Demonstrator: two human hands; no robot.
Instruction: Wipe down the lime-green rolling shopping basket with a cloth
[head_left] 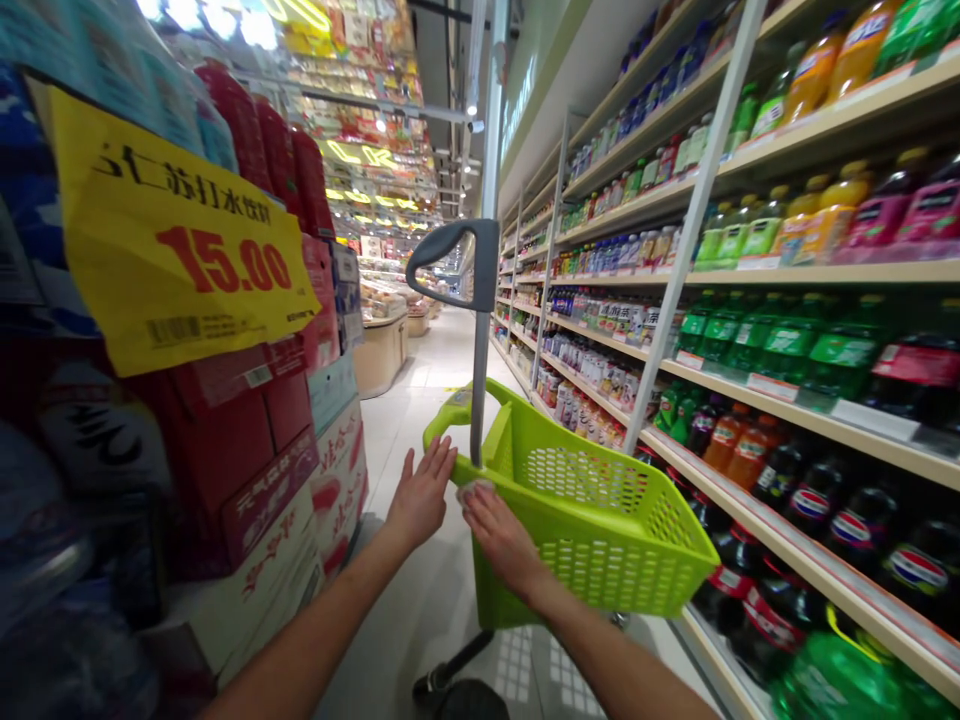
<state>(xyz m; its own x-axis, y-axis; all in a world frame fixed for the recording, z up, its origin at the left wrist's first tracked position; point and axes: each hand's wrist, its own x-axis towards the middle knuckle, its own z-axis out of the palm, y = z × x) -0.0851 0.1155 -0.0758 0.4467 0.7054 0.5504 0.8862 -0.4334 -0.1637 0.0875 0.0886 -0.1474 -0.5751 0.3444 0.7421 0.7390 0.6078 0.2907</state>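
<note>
A lime-green shopping basket trolley (pixel 600 520) stands in front of me, with perforated sides and a grey upright pole. At the top of the pole is a grey loop handle (pixel 484 265). My left hand (pixel 418 498) lies against the basket's near left corner, fingers stretched out and holding nothing. My right hand (pixel 501 535) presses a small pale cloth (pixel 474 488) onto the basket's rim beside the foot of the pole. Most of the cloth is hidden under the fingers. No goods show inside the basket.
Tall shelves of bottled drinks (pixel 810 335) line the right side, close to the basket. Stacked drink cartons (pixel 262 500) rise on the left under a yellow price sign (pixel 187 240). A pale tiled aisle (pixel 446 350) runs ahead past wooden display counters (pixel 379 355).
</note>
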